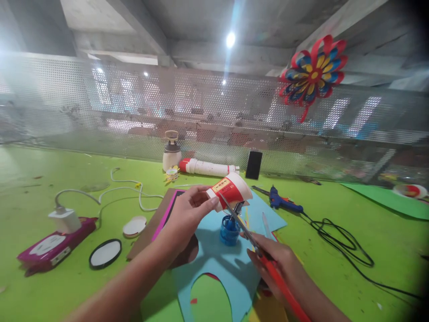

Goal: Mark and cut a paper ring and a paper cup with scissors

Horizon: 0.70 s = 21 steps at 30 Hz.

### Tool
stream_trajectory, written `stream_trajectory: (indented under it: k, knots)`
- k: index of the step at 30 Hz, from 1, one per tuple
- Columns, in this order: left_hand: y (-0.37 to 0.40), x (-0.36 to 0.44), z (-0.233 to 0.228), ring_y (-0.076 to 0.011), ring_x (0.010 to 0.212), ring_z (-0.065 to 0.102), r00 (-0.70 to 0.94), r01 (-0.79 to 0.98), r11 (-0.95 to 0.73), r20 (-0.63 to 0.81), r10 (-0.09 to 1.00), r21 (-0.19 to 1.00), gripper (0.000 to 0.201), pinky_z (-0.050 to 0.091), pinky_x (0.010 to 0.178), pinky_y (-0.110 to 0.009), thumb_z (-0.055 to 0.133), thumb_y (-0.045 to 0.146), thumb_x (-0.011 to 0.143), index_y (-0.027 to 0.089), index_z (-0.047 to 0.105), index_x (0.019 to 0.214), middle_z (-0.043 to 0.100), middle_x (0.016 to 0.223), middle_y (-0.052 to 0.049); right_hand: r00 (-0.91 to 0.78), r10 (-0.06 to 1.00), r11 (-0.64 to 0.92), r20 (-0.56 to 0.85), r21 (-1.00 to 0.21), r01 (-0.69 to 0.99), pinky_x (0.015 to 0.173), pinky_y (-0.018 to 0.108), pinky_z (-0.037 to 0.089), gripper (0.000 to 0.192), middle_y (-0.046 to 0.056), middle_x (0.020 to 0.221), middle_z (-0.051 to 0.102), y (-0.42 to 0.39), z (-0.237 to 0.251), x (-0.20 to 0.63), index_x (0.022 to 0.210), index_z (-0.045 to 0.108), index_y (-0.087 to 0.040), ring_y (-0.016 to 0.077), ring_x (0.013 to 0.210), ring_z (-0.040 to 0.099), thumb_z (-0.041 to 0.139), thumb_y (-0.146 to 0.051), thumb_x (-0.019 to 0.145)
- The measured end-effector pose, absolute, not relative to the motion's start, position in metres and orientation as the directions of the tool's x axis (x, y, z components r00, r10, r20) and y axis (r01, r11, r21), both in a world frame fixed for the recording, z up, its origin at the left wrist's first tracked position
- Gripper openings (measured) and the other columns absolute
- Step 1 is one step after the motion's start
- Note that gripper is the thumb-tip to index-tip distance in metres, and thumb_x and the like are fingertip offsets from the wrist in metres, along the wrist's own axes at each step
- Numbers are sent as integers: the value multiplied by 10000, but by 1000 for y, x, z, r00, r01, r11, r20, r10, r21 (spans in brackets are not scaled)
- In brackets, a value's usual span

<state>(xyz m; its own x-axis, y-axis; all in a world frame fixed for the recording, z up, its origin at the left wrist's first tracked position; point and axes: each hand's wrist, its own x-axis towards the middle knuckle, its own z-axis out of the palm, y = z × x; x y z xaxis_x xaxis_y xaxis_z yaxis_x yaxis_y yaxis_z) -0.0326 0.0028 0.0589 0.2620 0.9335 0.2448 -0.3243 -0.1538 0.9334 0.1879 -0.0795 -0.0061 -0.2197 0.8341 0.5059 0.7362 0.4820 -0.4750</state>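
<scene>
A red and white paper cup (pixel 233 190) lies tilted on its side in the air, its wide rim to the right. My left hand (pixel 187 210) is closed on the cup's base end. In my right hand (pixel 276 259) are red-handled scissors (pixel 248 233), their blades pointing up and left at the cup's base. Whether the blades are cutting into the paper I cannot tell. Just below the cup stands a blue plastic jar (pixel 229 231) with tools in it, on light blue paper (pixel 217 264).
A blue glue gun (pixel 284 201) with a coiled black cable lies to the right. At left are a purple power strip (pixel 56 245) with a white plug and a black-rimmed disc (pixel 105 254). Behind stand a spray bottle (pixel 172 156) and a phone (pixel 254 164), before a mesh screen.
</scene>
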Motion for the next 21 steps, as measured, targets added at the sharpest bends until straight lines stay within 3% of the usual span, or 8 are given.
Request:
stream_trajectory:
  k: [3, 9, 12, 16, 21]
  knots:
    - [1, -32, 60, -195, 804, 696, 245, -287, -170, 244, 938, 943, 453, 512, 742, -310, 841, 382, 692, 130, 670, 1027, 781, 916, -98, -177, 827, 470, 533, -484, 738, 706, 261, 583, 314, 58, 846, 754, -80, -14, 188, 1160, 724, -175, 211, 725, 719, 516, -254, 938]
    - [6, -37, 54, -179, 786, 690, 227, -210, -231, 277, 933, 950, 397, 504, 736, -299, 825, 346, 716, 149, 683, 1030, 768, 854, -56, -91, 832, 414, 548, -502, 759, 552, 245, 550, 307, 14, 685, 678, -82, -17, 183, 1100, 747, -212, 167, 559, 627, 490, -275, 942]
    - [8, -38, 53, -175, 808, 697, 236, -202, -246, 291, 927, 948, 394, 508, 743, -293, 808, 331, 743, 158, 673, 1071, 762, 868, -49, -101, 839, 413, 535, -506, 757, 513, 230, 493, 297, -11, 609, 618, -84, -7, 179, 1064, 755, -215, 151, 525, 571, 493, -264, 933]
    - [7, -37, 56, -197, 839, 711, 217, -222, -195, 243, 945, 955, 475, 536, 730, -305, 838, 338, 690, 146, 645, 1080, 752, 951, -78, -134, 840, 435, 526, -506, 744, 564, 244, 473, 266, 0, 651, 622, -86, 5, 173, 956, 749, -186, 158, 580, 560, 503, -276, 911]
    - [3, -36, 61, -177, 712, 693, 236, -180, -187, 227, 945, 966, 539, 554, 686, -323, 843, 358, 655, 122, 624, 1087, 738, 906, -81, -142, 854, 427, 501, -518, 741, 480, 232, 398, 258, -38, 566, 492, -87, 7, 172, 838, 705, -191, 125, 478, 420, 479, -281, 924]
